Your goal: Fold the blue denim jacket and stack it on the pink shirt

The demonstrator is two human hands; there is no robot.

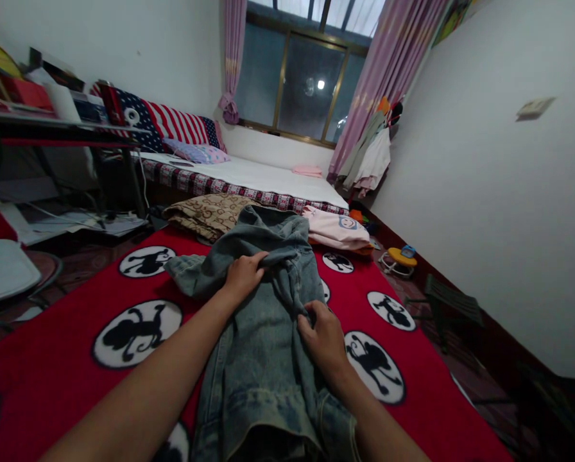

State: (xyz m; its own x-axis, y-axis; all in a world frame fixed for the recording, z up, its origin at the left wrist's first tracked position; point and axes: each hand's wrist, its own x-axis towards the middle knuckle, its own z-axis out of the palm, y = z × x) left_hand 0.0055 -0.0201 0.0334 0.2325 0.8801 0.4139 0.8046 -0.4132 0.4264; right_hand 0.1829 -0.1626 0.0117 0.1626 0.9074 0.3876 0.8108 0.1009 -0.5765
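Note:
A faded blue denim garment (263, 346) lies spread on a red blanket (66, 333) printed with black monkey figures in white circles. My left hand (243, 274) pinches a fold of the denim near its upper part. My right hand (322, 340) grips another fold of the same garment lower and to the right. Both forearms reach in from the bottom edge.
A brown patterned cloth (205, 215) and a folded pink garment (338, 230) lie beyond the denim. Behind them is a bed (249, 174) with pillows, under a window. A cluttered desk (51, 122) stands left. A small dark stool (448, 305) and a yellow toy (400, 258) sit by the right wall.

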